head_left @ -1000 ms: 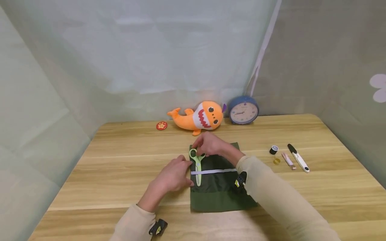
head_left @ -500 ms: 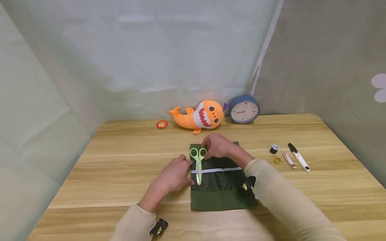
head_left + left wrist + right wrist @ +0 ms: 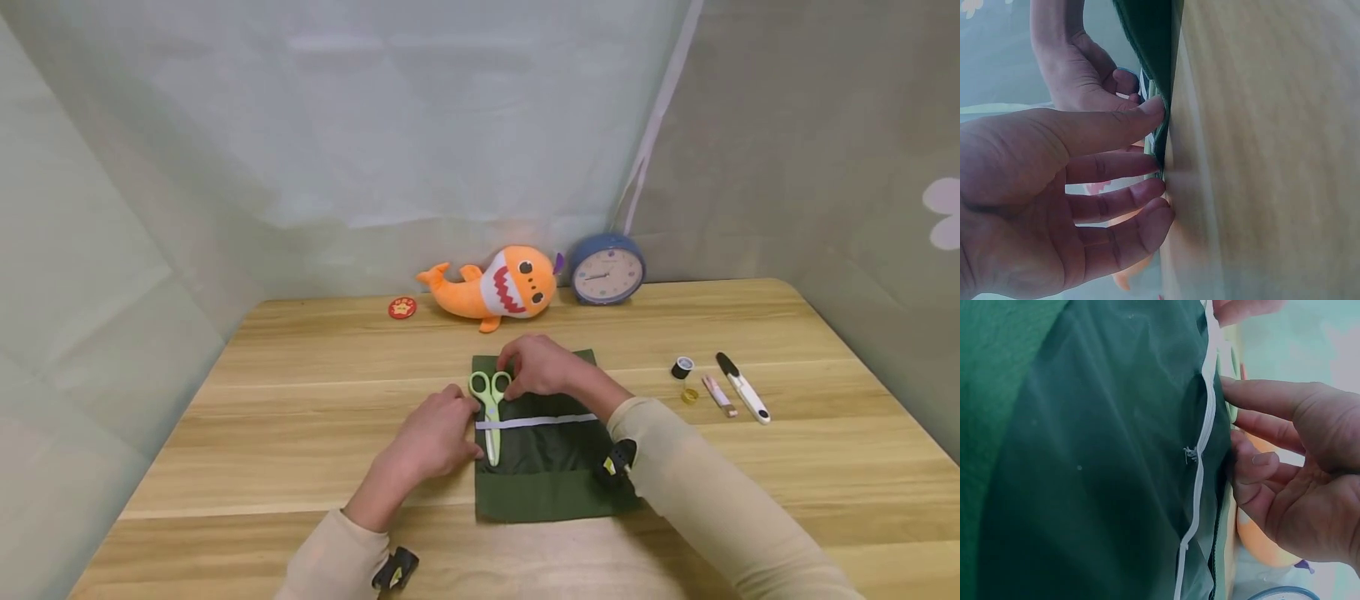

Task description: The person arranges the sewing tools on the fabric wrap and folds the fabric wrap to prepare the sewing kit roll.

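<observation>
Light green scissors (image 3: 492,414) lie on a dark green fabric organizer (image 3: 555,496), handles away from me, blades under its white elastic band (image 3: 536,422). My right hand (image 3: 542,365) pinches the right handle loop with thumb and fingers. In the right wrist view, the right hand (image 3: 1310,456) is at the fabric's far side, thumb bent, and much of the scissors is hidden. At the organizer's left edge my left hand (image 3: 438,429) rests with fingers spread. The left wrist view shows the left hand's thumb and fingertips (image 3: 1154,106) touching that edge, fairly straight.
A black thread spool (image 3: 682,367), a small gold ring-like piece (image 3: 689,397), a pink clip-like item (image 3: 719,396) and a white black-tipped tool (image 3: 744,389) lie right. An orange plush shark (image 3: 495,287), blue clock (image 3: 607,269) and red disc (image 3: 402,307) stand behind.
My right hand first shifted right on the scissors' handles. Since then the scissors have slid slightly toward me and left under the band. My left hand has stayed put.
</observation>
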`<state>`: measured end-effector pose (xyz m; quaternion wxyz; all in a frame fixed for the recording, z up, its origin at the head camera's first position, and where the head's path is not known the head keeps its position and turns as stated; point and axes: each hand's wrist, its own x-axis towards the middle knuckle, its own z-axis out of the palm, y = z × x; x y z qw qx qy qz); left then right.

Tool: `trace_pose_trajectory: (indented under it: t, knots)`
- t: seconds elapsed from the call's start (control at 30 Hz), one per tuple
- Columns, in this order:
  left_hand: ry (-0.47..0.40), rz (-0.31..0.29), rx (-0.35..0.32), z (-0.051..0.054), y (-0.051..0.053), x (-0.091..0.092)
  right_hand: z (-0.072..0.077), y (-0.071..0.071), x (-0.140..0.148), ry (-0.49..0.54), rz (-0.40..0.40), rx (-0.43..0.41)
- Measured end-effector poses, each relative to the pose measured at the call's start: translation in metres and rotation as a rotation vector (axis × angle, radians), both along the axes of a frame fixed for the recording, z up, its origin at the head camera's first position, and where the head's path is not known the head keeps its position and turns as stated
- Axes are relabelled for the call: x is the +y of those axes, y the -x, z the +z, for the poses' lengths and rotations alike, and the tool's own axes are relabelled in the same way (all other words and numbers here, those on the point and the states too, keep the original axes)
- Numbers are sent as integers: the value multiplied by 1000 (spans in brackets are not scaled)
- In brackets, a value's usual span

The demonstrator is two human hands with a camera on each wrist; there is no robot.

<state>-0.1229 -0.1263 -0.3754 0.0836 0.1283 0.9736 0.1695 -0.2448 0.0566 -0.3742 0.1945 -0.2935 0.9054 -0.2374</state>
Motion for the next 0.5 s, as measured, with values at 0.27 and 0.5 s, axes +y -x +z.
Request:
trace_pose_trajectory:
  t: [0.27, 0.5]
  knots:
    - [7, -9, 14, 0, 0, 0, -1, -2, 0, -5, 12, 14]
    - [8, -5, 21, 1, 0, 1, -2, -2, -1, -11, 14, 32]
